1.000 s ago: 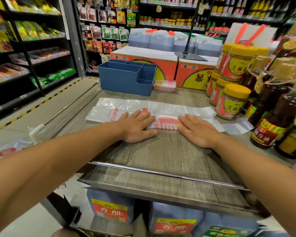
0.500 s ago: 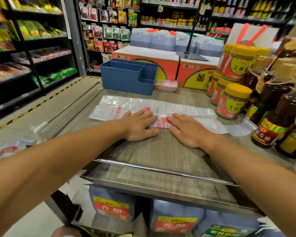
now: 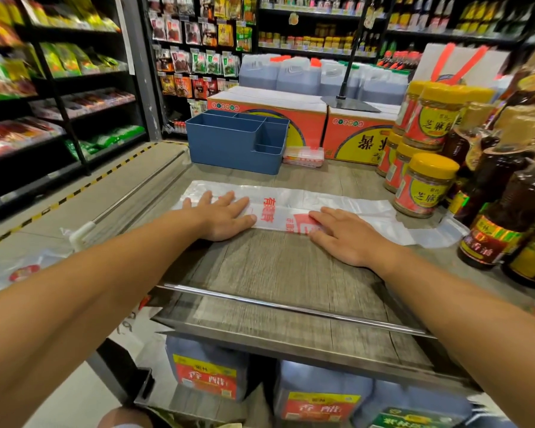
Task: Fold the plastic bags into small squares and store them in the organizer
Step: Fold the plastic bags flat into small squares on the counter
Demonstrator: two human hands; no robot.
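The translucent white plastic bag with red print [image 3: 291, 208], folded into a long strip, is pinned flat under the spread left hand [image 3: 221, 216] and right hand [image 3: 345, 236], apparently to crease it, the blue compartmented plastic organizer [image 3: 238, 143] waiting beyond the fingertips.

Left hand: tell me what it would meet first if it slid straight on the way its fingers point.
The left hand lies flat on the plastic bag, fingers pointing right and slightly away. It would probably meet the right hand first, though it may just clear the fingertips.
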